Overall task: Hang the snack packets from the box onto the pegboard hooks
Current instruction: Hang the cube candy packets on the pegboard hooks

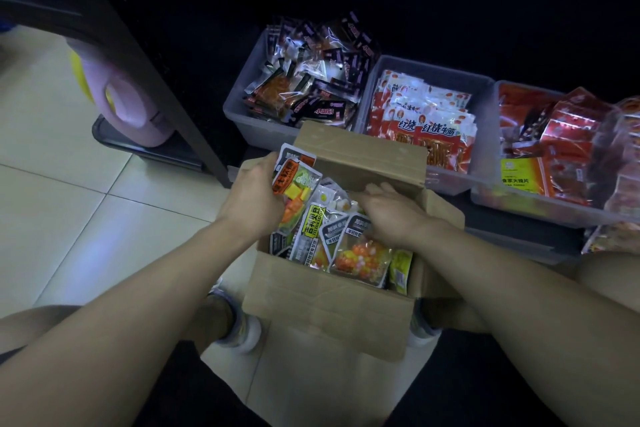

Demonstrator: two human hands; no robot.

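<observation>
Clearly this is early going: no pegboard or hooks are in sight, and the cardboard box (pixel 332 305) on the floor is full of snack packets (pixel 356 253). The left hand (pixel 256 198) is raised at the box's left edge, fingers curled round a small stack of packets (pixel 294 180). The right hand (pixel 394 215) reaches palm-down into the box with loosely spread fingers; whether it grips anything, I can't tell.

Probably shop: bins (pixel 242 104) of snacks
</observation>
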